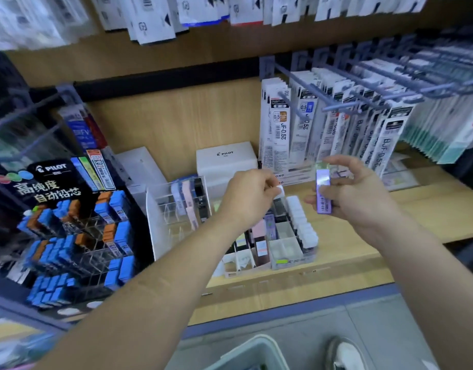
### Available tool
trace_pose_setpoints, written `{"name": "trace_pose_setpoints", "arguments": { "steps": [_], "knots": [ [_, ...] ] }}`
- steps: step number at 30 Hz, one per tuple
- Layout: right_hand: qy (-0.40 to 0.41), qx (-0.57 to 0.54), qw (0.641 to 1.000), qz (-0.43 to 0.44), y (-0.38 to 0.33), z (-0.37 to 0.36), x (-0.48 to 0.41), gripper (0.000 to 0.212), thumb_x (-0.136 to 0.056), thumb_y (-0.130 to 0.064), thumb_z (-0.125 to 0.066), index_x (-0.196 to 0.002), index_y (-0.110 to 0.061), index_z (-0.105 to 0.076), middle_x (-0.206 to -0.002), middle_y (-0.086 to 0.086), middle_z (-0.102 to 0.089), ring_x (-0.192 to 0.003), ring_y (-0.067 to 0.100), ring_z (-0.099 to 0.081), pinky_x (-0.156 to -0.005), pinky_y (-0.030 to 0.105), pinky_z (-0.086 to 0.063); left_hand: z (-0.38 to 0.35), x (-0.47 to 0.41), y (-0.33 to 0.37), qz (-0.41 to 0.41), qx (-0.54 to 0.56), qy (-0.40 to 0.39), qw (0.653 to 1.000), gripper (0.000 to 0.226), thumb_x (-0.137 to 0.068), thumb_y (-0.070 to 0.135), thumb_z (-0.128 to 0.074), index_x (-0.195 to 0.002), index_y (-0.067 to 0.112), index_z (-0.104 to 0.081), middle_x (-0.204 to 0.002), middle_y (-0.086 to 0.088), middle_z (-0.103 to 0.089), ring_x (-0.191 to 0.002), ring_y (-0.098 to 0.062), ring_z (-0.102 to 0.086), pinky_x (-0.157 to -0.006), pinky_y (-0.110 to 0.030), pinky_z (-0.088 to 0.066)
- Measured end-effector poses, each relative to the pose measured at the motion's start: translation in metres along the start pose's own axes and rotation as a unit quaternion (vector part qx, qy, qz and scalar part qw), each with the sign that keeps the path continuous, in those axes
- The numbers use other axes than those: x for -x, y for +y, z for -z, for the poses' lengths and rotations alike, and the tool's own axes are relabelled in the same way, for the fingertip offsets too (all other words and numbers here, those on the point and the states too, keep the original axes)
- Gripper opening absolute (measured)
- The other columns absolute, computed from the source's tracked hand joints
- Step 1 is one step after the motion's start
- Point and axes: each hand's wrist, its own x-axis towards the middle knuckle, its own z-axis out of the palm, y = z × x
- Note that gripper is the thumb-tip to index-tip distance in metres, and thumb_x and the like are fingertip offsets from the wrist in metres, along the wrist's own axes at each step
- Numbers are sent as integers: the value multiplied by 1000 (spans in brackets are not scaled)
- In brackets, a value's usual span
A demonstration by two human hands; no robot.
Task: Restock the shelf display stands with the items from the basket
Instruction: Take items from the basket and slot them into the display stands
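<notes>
My left hand (250,194) pinches a small white-capped lead case (280,192) above the compartmented display stand (283,252) on the wooden shelf. My right hand (355,193) holds a purple lead case (323,190) upright, just right of the stand. Inside the stand, pink, black and white cases stand in rows; some compartments near its front show no cases. The pale basket (254,353) shows at the bottom edge; its contents are mostly hidden.
A clear tiered stand (176,206) and a black Pilot lead display (70,222) with blue and orange cases stand to the left. A white Pilot box (226,158) is behind. Refill packs hang on hooks (350,124) at right. A shoe (346,353) is on the floor.
</notes>
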Motion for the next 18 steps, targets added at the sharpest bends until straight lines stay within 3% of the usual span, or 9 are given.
{"name": "trace_pose_setpoints", "arguments": {
  "steps": [3,6,10,14,18],
  "knots": [
    [4,-27,1000,1,1,4,0,43,-89,16,-54,-104,-24,-53,-80,12,-61,-70,29,-71,-69,44,-60,-15,-5,-4,-28,-76,-25,996,9,-88,27,-64,-89,18,-68,-86,-1,-71,-84,-20,-63,-75,-31,-49],
    [-8,-35,999,2,2,8,0,41,-86,16,-58,-96,-24,-51,-68,8,-60,-69,26,-67,-66,42,-61,-26,-7,-6,-40,-103,-39,993,14,-90,29,-61,-93,17,-67,-91,-3,-71,-88,-23,-61,-73,-29,-45],
    [-35,-38,999,1,2,11,1,39,-85,16,-59,-94,-21,-49,-80,20,-60,-76,29,-65,-65,40,-62,-29,-11,1,-48,-111,-23,992,14,-90,26,-61,-94,16,-70,-92,-3,-70,-90,-21,-56,-66,-25,-30],
    [-42,-43,998,-3,3,13,1,38,-86,16,-58,-95,-20,-49,-91,24,-61,-84,32,-66,-68,41,-62,-26,-13,5,-23,-101,-32,994,12,-87,24,-64,-95,18,-72,-93,-1,-71,-90,-19,-59,-72,-23,-39],
    [-45,-44,998,-5,6,13,-1,37,-85,17,-58,-93,-19,-53,-84,18,-57,-80,32,-64,-68,42,-61,-29,-12,3,-14,-107,-52,993,9,-85,24,-66,-90,20,-73,-90,1,-71,-89,-18,-61,-73,-23,-41]
  ]
}}
